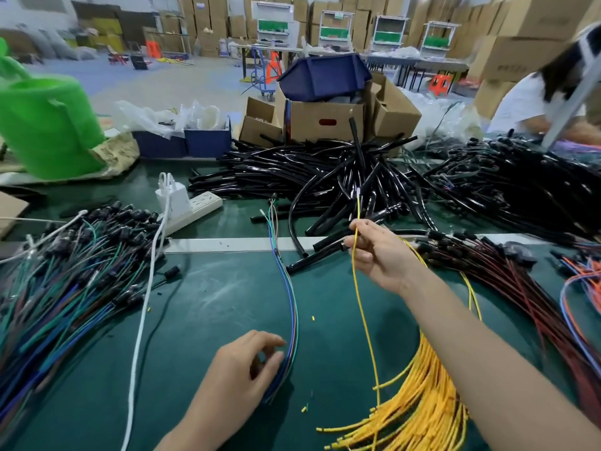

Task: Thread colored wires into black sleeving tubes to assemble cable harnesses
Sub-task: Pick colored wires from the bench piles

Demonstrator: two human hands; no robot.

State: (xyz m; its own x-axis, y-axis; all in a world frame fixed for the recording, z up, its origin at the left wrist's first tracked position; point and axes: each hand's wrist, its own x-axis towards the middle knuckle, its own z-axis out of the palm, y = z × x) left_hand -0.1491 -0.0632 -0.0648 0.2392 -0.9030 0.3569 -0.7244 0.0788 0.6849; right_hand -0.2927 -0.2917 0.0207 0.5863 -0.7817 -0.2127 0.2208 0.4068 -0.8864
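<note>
My right hand (379, 252) pinches a single yellow wire (362, 317) and holds it upright above the green table, its white tip near the black tube pile. My left hand (247, 369) holds a small bundle of blue, green and brown wires (291, 294) that curves away across the table. A bunch of yellow wires (419, 405) lies under my right forearm. Many black sleeving tubes (325, 177) are heaped at the table's middle back, with a few loose ones (312, 255) near my right hand.
Finished harnesses lie in heaps at the left (65, 271) and far right (520, 177). Red wires (520, 288) and orange wires (582, 281) lie at the right. A white power strip (195, 206), green bucket (45, 125), cardboard boxes (325, 118) and another person (536, 102) are behind.
</note>
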